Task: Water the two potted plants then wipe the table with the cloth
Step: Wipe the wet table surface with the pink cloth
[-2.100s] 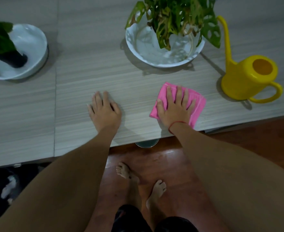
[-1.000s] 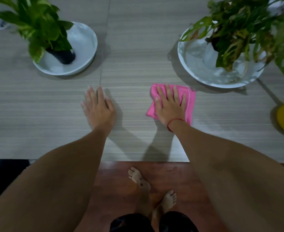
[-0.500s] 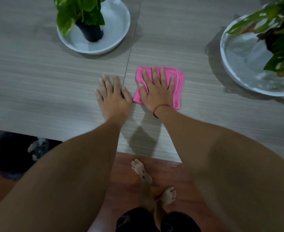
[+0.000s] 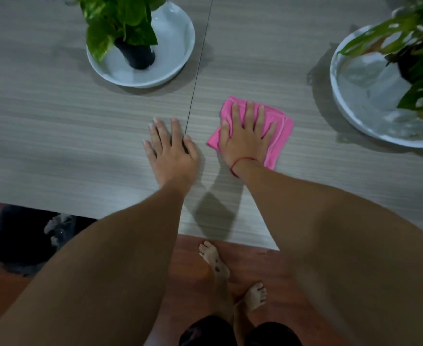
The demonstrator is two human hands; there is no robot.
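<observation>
My right hand (image 4: 246,138) presses flat, fingers spread, on the folded pink cloth (image 4: 284,127) on the grey wood-grain table (image 4: 55,121). A thin red string circles that wrist. My left hand (image 4: 171,151) lies flat and empty on the table just left of the cloth, beside the table seam (image 4: 198,71). A small green plant (image 4: 120,21) in a black pot stands in a white dish (image 4: 178,33) at the back left. A larger leafy plant (image 4: 420,46) sits in a white bowl (image 4: 350,96) at the right edge, partly cut off.
The table's near edge runs across the lower view, with red-brown floor and my bare feet (image 4: 215,263) below it. A dark furry shape (image 4: 23,236) lies under the table at the left. The watering can is out of view.
My right hand slid the cloth left along the table, from beside the yellow watering can to near the seam. My left hand moved left as well. The can left the view.
</observation>
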